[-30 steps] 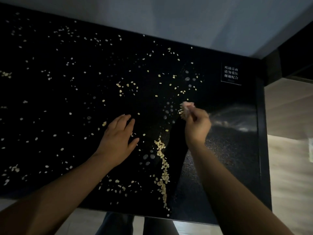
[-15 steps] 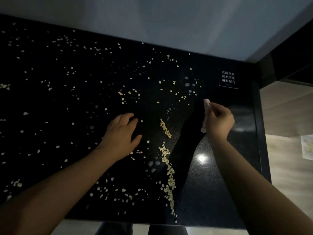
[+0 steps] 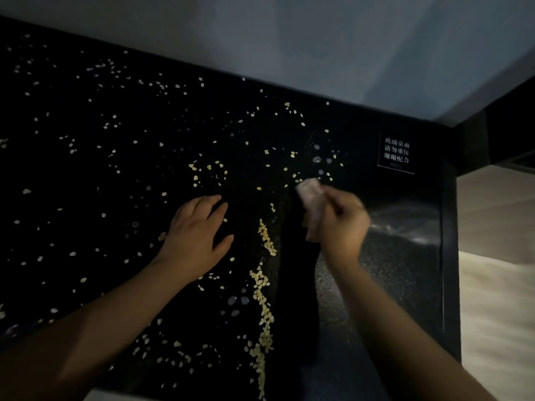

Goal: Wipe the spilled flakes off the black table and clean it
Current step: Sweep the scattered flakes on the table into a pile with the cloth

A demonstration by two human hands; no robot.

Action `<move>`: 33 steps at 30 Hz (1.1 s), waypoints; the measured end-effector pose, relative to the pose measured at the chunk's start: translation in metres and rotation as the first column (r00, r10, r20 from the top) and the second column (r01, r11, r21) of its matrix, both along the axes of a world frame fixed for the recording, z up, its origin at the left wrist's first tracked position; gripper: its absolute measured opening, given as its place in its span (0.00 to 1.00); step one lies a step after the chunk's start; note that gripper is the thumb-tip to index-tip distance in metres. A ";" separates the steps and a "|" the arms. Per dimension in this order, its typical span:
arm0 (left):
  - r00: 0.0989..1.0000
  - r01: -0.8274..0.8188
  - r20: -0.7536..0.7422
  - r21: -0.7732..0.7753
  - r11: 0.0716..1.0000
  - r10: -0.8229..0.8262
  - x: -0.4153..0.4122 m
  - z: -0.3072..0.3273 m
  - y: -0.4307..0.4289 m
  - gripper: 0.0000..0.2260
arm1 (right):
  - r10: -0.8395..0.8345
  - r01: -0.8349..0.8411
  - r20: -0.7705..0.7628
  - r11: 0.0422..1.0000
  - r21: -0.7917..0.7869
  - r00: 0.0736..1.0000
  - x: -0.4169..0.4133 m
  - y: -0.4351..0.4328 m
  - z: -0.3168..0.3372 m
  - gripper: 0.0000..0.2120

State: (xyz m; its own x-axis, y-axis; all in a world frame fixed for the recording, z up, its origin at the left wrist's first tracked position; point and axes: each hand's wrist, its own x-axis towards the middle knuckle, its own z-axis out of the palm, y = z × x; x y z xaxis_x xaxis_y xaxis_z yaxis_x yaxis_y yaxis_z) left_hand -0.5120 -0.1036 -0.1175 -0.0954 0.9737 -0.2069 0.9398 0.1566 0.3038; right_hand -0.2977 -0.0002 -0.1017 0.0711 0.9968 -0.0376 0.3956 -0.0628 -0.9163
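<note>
Across the left and upper frame, loose flakes point(image 3: 162, 86) dot the black table point(image 3: 405, 285), and the left hand point(image 3: 197, 238) lies flat and open among them, so a shift of that palm could smear or scatter some. Just right of it, a swept ridge point(image 3: 260, 280) of flakes runs to the near edge, where a hard stroke would likely push it over. Right of centre, the blurred right hand point(image 3: 341, 224) grips a pale wad point(image 3: 311, 192) against the table; its small face may skip flakes.
</note>
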 end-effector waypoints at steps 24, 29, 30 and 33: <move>0.996 -0.079 -0.052 -0.028 0.997 0.077 0.012 -0.007 0.018 0.32 | -0.048 0.029 0.150 0.991 0.127 0.988 0.013 0.138 -0.035 0.12; 0.995 -0.095 -0.035 -0.021 0.995 0.095 0.011 -0.007 0.020 0.32 | -0.040 0.001 0.274 0.990 0.141 0.961 -0.007 0.153 -0.053 0.10; 0.993 -0.111 -0.030 -0.014 0.994 0.110 0.011 -0.007 0.021 0.31 | -0.018 -0.029 0.292 0.987 0.157 0.956 -0.013 0.143 -0.053 0.10; 0.984 -0.180 0.007 0.031 0.983 0.180 0.012 -0.003 0.030 0.29 | 0.188 -0.246 0.309 0.956 0.161 0.932 -0.028 0.105 -0.050 0.10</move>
